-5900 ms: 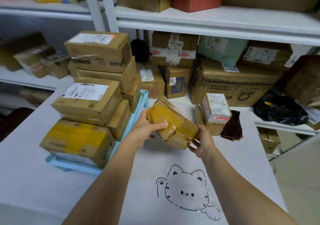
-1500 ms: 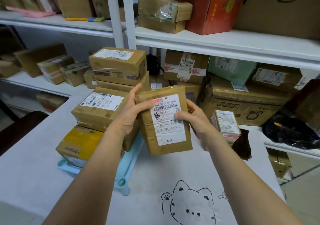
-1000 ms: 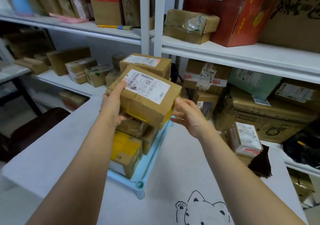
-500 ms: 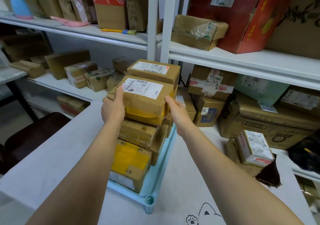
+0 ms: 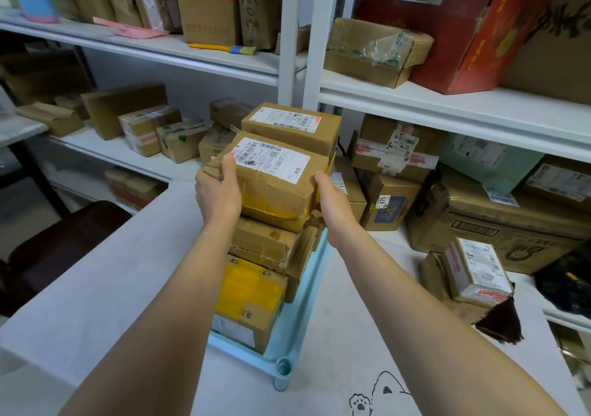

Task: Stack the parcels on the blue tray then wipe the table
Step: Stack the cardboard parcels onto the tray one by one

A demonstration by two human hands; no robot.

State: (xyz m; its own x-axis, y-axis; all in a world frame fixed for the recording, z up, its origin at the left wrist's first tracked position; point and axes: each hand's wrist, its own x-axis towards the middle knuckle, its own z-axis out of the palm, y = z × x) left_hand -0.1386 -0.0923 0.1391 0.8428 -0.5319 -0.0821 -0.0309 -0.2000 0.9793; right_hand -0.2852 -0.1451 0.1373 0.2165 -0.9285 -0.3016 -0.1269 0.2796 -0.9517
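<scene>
A brown parcel (image 5: 275,175) with a white label and yellow tape sits on top of the front stack on the blue tray (image 5: 297,329). My left hand (image 5: 219,191) grips its left end, thumb on top. My right hand (image 5: 329,198) holds its right end. Under it lie a brown parcel (image 5: 262,243) and a yellow-taped parcel (image 5: 252,300). Behind it stands a taller stack topped by a labelled box (image 5: 294,124). Two more parcels (image 5: 476,271) rest on the white table (image 5: 96,287) at the right, with a dark brown cloth (image 5: 502,323) beside them.
White shelving (image 5: 447,102) full of cartons runs behind and to the right of the table. A dark chair (image 5: 64,243) stands at the left. A black bag (image 5: 569,284) lies at the far right. A cat drawing (image 5: 377,396) marks the table's near side.
Both hands carried the labelled parcel from above the table up and left, then lowered it flat onto the front stack on the tray. The camera moved closer to the tray.
</scene>
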